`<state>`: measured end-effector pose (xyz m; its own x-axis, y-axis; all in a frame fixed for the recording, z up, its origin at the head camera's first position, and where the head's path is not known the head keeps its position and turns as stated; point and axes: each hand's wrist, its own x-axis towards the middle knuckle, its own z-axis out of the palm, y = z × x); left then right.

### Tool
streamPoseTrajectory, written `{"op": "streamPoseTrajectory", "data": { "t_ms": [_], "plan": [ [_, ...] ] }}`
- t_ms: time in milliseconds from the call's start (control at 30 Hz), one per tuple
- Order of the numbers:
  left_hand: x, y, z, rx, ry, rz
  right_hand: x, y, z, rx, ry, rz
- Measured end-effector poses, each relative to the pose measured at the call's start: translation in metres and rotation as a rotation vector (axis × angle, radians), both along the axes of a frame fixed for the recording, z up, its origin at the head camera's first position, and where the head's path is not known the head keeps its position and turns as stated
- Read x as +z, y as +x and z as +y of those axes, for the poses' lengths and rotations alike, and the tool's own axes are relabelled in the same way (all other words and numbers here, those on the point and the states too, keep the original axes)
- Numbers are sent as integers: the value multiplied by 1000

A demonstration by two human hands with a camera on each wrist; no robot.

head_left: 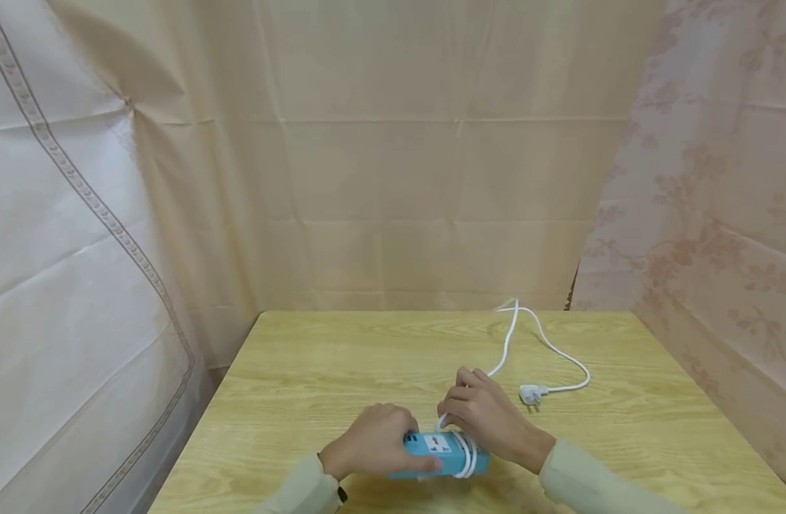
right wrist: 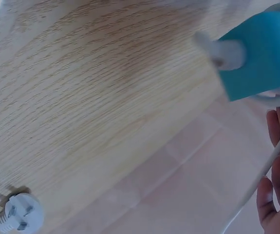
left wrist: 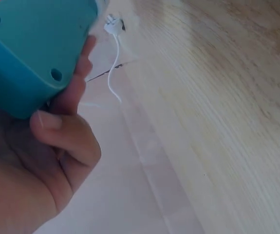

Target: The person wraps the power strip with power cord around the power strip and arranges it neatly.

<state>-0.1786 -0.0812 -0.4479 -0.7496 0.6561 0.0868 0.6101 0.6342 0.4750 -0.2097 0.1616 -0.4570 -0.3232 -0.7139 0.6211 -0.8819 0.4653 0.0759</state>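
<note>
My left hand (head_left: 376, 439) grips a blue power strip (head_left: 418, 446) near the front of the table, its thumb along the near side. White cord is wound in several turns around the strip's right end. Just above those turns, the fingers of my right hand (head_left: 489, 417) pinch the white cord (head_left: 508, 341). From there the cord runs back over the table and loops round to a white plug (head_left: 531, 395), which lies right of the right hand. In the left wrist view the strip's underside (left wrist: 37, 44) shows screw holes. A cord stub (right wrist: 227, 53) leaves the strip's end in the right wrist view.
The wood-grain table (head_left: 303, 371) carries the strip and its cord. A beige curtain (head_left: 380, 178) hangs behind the far edge. Pale cloth (head_left: 58, 250) hangs on the left, and flowered cloth (head_left: 707, 235) on the right.
</note>
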Motion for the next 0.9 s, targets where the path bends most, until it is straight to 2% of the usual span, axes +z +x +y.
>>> {"op": "streamPoseTrajectory", "data": {
  "t_ms": [167, 467, 633, 900],
  "plan": [
    [-4, 0, 3, 61, -43, 60, 2, 2, -2, -53, 20, -28],
    [-7, -4, 5, 139, -98, 210, 9, 6, -8, -144, 14, -87],
    [-7, -5, 5, 195, -121, 261, 11, 6, -8, -192, 6, -104],
    [-12, -7, 7, 231, -166, 358, 10, 4, -8, -237, -17, -97]
  ]
}}
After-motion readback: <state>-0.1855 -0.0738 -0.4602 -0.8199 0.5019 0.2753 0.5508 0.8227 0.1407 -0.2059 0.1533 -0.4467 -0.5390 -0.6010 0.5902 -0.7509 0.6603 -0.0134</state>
